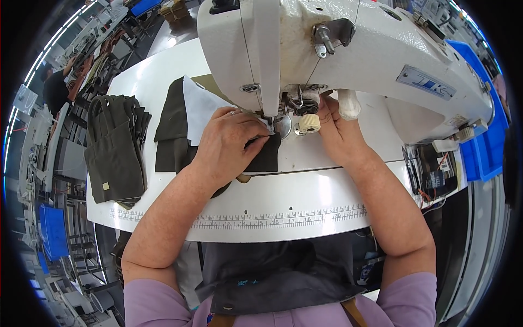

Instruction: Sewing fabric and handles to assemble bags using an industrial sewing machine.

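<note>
My left hand [226, 139] pinches the edge of a dark olive fabric piece [265, 156] between thumb and fingers, close to the presser foot [269, 121] of a white sewing machine [234, 41]. The fabric lies on the machine table, with a pale lining piece [200, 106] and an olive-green layer [213, 86] around it, partly under my hand. On the other side of the needle, my right hand [344, 135] reaches up beside the cream knob [309, 123] and under the machine head. Its fingertips are hidden there, so what they touch does not show.
A stack of dark fabric pieces [115, 155] lies at the table's left. Along the front edge runs a printed ruler [256, 220]. A dark box with wires [436, 174] sits at the right, near blue bins [482, 147]. Another person [54, 90] is far left.
</note>
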`<state>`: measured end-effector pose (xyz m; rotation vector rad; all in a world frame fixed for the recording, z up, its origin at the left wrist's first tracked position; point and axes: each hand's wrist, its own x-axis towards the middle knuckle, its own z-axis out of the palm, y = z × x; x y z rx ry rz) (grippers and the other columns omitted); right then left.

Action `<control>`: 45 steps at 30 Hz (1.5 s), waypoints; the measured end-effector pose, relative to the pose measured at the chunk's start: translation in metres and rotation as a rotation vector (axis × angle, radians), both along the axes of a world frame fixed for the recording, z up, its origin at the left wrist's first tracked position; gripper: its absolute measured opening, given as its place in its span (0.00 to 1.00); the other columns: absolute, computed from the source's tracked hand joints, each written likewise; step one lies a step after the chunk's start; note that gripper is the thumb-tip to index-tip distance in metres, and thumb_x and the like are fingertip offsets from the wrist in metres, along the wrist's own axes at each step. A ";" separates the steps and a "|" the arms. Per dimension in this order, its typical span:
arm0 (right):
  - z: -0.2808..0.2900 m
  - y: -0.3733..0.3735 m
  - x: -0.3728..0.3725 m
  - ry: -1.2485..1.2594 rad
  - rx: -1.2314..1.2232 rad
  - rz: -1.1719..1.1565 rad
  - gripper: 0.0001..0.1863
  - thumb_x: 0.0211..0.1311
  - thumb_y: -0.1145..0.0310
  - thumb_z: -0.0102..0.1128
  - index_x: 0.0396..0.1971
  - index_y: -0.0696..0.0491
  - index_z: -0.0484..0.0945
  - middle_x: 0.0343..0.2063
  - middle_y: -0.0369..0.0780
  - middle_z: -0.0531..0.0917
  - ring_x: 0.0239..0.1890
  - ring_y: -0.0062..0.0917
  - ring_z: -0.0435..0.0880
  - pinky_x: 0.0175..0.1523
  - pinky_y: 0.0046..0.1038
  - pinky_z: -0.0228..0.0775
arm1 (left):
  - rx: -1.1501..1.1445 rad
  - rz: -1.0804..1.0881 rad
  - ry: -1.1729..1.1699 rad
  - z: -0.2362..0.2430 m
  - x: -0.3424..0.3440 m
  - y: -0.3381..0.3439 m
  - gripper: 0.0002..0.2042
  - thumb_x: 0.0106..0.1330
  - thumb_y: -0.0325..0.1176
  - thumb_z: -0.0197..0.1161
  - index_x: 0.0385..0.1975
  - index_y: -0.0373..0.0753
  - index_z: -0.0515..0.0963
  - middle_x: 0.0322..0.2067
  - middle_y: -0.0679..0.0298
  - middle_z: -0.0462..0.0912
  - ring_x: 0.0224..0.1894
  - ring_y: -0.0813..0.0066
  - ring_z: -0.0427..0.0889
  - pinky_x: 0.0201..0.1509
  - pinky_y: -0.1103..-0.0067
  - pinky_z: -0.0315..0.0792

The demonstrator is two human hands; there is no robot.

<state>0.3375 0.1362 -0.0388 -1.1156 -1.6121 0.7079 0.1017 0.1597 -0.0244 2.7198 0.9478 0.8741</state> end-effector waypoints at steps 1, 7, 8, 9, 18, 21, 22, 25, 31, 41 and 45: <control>-0.001 0.001 0.001 -0.017 0.017 -0.002 0.26 0.79 0.48 0.47 0.34 0.57 0.79 0.18 0.37 0.76 0.24 0.25 0.77 0.32 0.30 0.69 | 0.000 -0.001 0.000 0.000 0.001 0.000 0.04 0.56 0.27 0.70 0.31 0.39 0.86 0.34 0.64 0.88 0.42 0.65 0.85 0.58 0.71 0.72; 0.000 -0.004 -0.002 -0.088 -0.003 -0.013 0.26 0.79 0.48 0.45 0.33 0.56 0.79 0.18 0.40 0.77 0.24 0.34 0.79 0.32 0.35 0.70 | 0.042 0.160 0.095 0.006 0.002 -0.005 0.05 0.58 0.27 0.70 0.34 0.42 0.86 0.37 0.67 0.87 0.48 0.70 0.84 0.69 0.63 0.61; 0.001 -0.004 -0.002 -0.087 -0.001 -0.013 0.26 0.79 0.48 0.45 0.33 0.56 0.79 0.18 0.40 0.77 0.24 0.34 0.79 0.32 0.35 0.70 | 0.035 0.155 0.095 0.007 0.000 -0.003 0.05 0.58 0.28 0.70 0.34 0.43 0.86 0.37 0.67 0.87 0.49 0.70 0.83 0.71 0.61 0.58; 0.002 -0.003 0.000 -0.192 0.048 0.011 0.25 0.79 0.49 0.47 0.32 0.56 0.78 0.19 0.42 0.77 0.25 0.38 0.79 0.33 0.37 0.71 | 0.028 0.150 0.096 0.007 -0.003 -0.002 0.05 0.58 0.28 0.70 0.33 0.44 0.86 0.37 0.68 0.87 0.49 0.71 0.83 0.72 0.60 0.56; 0.011 -0.010 -0.003 -0.503 0.023 0.070 0.11 0.70 0.63 0.59 0.38 0.54 0.84 0.23 0.40 0.82 0.26 0.30 0.81 0.34 0.31 0.71 | -0.207 -0.257 0.238 0.022 -0.047 -0.046 0.17 0.47 0.22 0.63 0.36 0.50 0.86 0.37 0.75 0.86 0.50 0.74 0.83 0.73 0.56 0.55; 0.009 -0.018 -0.015 -0.525 0.196 0.144 0.09 0.64 0.63 0.67 0.34 0.54 0.83 0.26 0.39 0.83 0.28 0.33 0.83 0.35 0.33 0.73 | -0.339 -0.440 0.245 0.026 -0.057 -0.081 0.18 0.46 0.23 0.67 0.38 0.52 0.85 0.40 0.79 0.86 0.54 0.78 0.82 0.72 0.55 0.55; 0.011 -0.021 -0.020 -0.530 0.313 0.183 0.09 0.63 0.62 0.67 0.31 0.52 0.83 0.27 0.38 0.84 0.31 0.35 0.83 0.36 0.36 0.72 | -0.336 -0.499 0.252 0.027 -0.057 -0.089 0.17 0.47 0.25 0.69 0.38 0.53 0.85 0.42 0.82 0.85 0.55 0.80 0.81 0.71 0.54 0.55; 0.011 -0.030 -0.034 -0.596 0.447 0.322 0.10 0.57 0.63 0.68 0.34 0.53 0.84 0.39 0.39 0.85 0.47 0.36 0.84 0.50 0.40 0.73 | -0.299 -0.532 0.284 0.032 -0.056 -0.111 0.18 0.48 0.25 0.69 0.41 0.52 0.84 0.50 0.78 0.84 0.60 0.78 0.79 0.73 0.51 0.51; -0.002 -0.049 -0.051 -0.801 0.404 0.438 0.27 0.66 0.54 0.60 0.58 0.56 0.78 0.60 0.47 0.78 0.71 0.40 0.68 0.75 0.47 0.55 | -0.048 -0.146 0.454 0.056 -0.074 -0.086 0.33 0.39 0.17 0.65 0.52 0.47 0.80 0.61 0.69 0.78 0.69 0.70 0.72 0.75 0.54 0.48; 0.007 -0.090 -0.082 -1.136 0.323 0.167 0.35 0.68 0.49 0.55 0.61 0.66 0.74 0.62 0.57 0.76 0.66 0.51 0.73 0.74 0.49 0.55 | 0.509 0.020 0.720 0.088 -0.036 -0.154 0.07 0.54 0.34 0.60 0.17 0.42 0.73 0.16 0.63 0.74 0.20 0.72 0.77 0.40 0.71 0.72; 0.006 -0.097 -0.086 -1.163 0.291 0.158 0.36 0.68 0.49 0.55 0.61 0.67 0.73 0.62 0.58 0.75 0.65 0.51 0.74 0.73 0.49 0.58 | -0.250 0.002 0.699 0.059 -0.048 -0.160 0.11 0.55 0.36 0.65 0.34 0.36 0.76 0.20 0.61 0.79 0.24 0.70 0.83 0.31 0.72 0.75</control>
